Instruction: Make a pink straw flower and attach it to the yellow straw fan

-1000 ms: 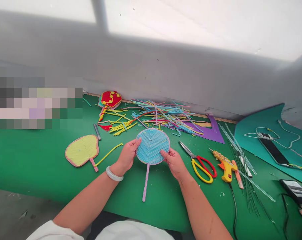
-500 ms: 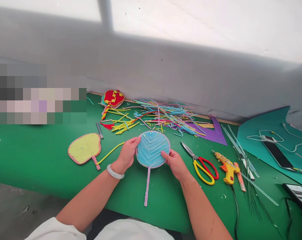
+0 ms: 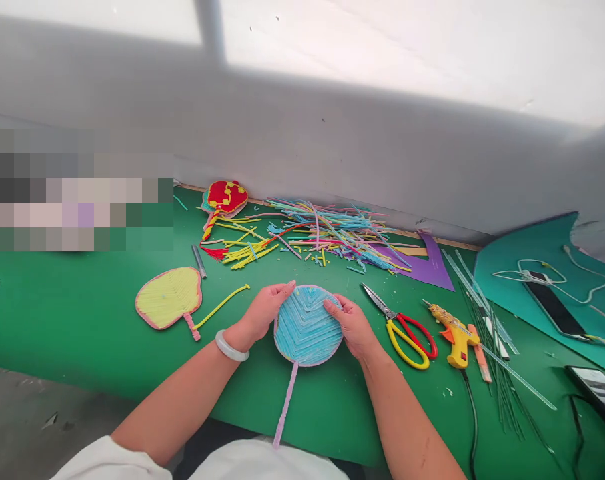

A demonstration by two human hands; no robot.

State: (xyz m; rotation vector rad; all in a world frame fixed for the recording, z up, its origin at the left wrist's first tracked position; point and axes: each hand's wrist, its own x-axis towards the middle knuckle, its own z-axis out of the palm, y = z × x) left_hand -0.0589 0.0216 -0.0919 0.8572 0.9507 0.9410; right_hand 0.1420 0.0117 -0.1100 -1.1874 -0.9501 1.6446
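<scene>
Between my hands is a round hand fan (image 3: pixel 308 330), its blue face ribbed in a V pattern, with a pink edge and a thin pink handle slanting down toward me. My left hand (image 3: pixel 268 308) pinches the fan's upper left rim, thumb on top. Gripping the upper right side is my right hand (image 3: pixel 351 325), its thumb on the blue face. Both hands' fingers behind the fan are partly hidden. To the left lies a yellow fan (image 3: pixel 169 298) with a pink edge and short pink handle; a yellow strip (image 3: pixel 221 307) extends from that handle.
Scissors (image 3: pixel 397 327) and a yellow glue gun (image 3: pixel 455 333) with a cord lie at right, beside glue sticks and thin green wires. Coloured strips (image 3: pixel 332 230) are heaped along the wall near a red fan (image 3: pixel 227 197). A phone (image 3: pixel 557 307) rests on a teal sheet (image 3: pixel 502 267).
The blue fan has moved down toward me and its handle now slants left. My left hand has shifted slightly right along the rim. A hand at the far right edge is gone from view.
</scene>
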